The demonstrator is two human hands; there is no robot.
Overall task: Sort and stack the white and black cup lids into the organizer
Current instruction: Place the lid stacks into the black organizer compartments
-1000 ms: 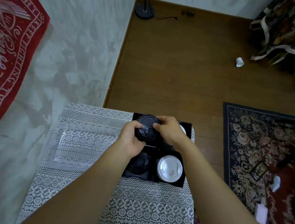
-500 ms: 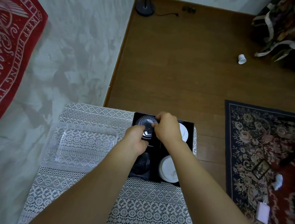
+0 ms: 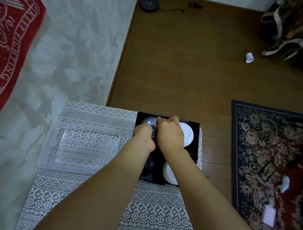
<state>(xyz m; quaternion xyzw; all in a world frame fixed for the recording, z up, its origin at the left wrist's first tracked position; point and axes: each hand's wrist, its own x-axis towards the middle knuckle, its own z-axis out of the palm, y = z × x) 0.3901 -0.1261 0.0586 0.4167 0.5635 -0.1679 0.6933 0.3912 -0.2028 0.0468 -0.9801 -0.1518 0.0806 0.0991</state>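
Observation:
A black four-compartment organizer (image 3: 197, 136) sits at the table's far right. Both hands hold a black lid (image 3: 149, 120) down in its far-left compartment: my left hand (image 3: 144, 136) grips the near edge, my right hand (image 3: 170, 134) pinches the right edge. White lids (image 3: 188, 134) lie in the far-right compartment, partly behind my right hand. More white lids (image 3: 168, 172) fill the near-right compartment. Black lids (image 3: 147, 166) in the near-left compartment are mostly hidden by my left forearm.
A clear plastic tray (image 3: 88, 144), empty, lies left of the organizer on the lace tablecloth (image 3: 157, 215). The wall stands close on the left. Beyond the table is wooden floor with a small white cup (image 3: 249, 57); a patterned rug (image 3: 270, 160) lies to the right.
The black lid, held above the organizer a second ago, has been lowered into the far-left compartment. Both hands moved forward and down with it.

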